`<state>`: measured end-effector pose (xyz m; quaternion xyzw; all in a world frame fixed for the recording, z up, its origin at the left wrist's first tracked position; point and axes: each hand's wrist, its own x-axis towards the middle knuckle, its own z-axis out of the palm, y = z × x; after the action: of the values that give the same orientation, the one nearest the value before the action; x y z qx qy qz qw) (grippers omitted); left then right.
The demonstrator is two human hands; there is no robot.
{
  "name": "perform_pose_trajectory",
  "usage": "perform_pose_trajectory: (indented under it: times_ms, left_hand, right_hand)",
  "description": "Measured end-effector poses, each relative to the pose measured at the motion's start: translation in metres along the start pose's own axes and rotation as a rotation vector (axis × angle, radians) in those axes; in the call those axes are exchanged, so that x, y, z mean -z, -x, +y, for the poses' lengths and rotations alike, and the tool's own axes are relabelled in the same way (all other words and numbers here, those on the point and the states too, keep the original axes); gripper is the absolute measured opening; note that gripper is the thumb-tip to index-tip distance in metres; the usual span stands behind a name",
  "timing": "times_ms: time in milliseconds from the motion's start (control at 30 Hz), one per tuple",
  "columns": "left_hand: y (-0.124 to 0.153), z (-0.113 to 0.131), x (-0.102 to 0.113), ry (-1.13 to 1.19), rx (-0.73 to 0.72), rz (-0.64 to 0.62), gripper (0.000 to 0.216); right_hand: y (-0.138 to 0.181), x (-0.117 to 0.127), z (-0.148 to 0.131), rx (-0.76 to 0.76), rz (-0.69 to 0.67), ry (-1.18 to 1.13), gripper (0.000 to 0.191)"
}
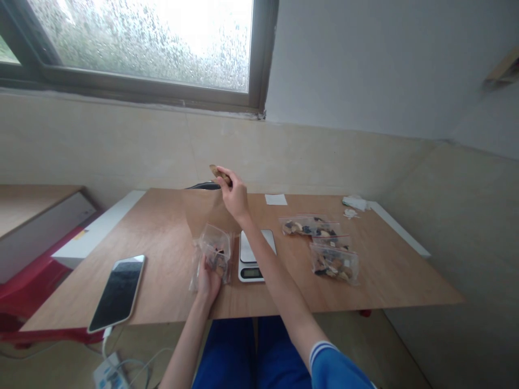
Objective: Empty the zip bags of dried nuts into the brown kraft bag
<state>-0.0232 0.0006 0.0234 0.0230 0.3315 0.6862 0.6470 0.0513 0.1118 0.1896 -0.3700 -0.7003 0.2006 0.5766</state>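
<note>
My left hand point(208, 278) grips a clear zip bag point(213, 253) with a few brown and dark pieces inside, held just above the near edge of the wooden table point(170, 254). My right hand point(234, 194) is raised over the open top of a standing brown paper bag point(200, 208) and pinches a small brown piece point(217, 172) between its fingers. A small white kitchen scale point(253, 256) lies just to the right of the clear bag, partly under my right forearm.
Two or three filled clear bags point(324, 246) lie right of the scale. A smartphone point(118, 292) rests at the near left with a cable below. A white paper slip point(276, 199) and crumpled white bits point(353, 204) lie at the back. Red and white boxes stand left.
</note>
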Motion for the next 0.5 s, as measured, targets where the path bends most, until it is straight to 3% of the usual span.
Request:
perform_pose_trajectory:
  times_ms: [133,300,500]
  left_hand:
    - [-0.002,0.0,0.002,-0.004,0.008,-0.005,0.025]
    - [-0.003,0.0,0.004,-0.002,0.004,-0.03,0.023]
    - [-0.002,0.001,0.002,0.01,0.017,-0.023,0.03]
  right_hand:
    - [-0.02,-0.015,0.006,0.132,-0.154,0.243,0.03]
    - [-0.016,-0.02,0.02,0.215,-0.348,0.375,0.031]
    - [-0.008,-0.017,0.028,0.23,-0.379,0.368,0.029]
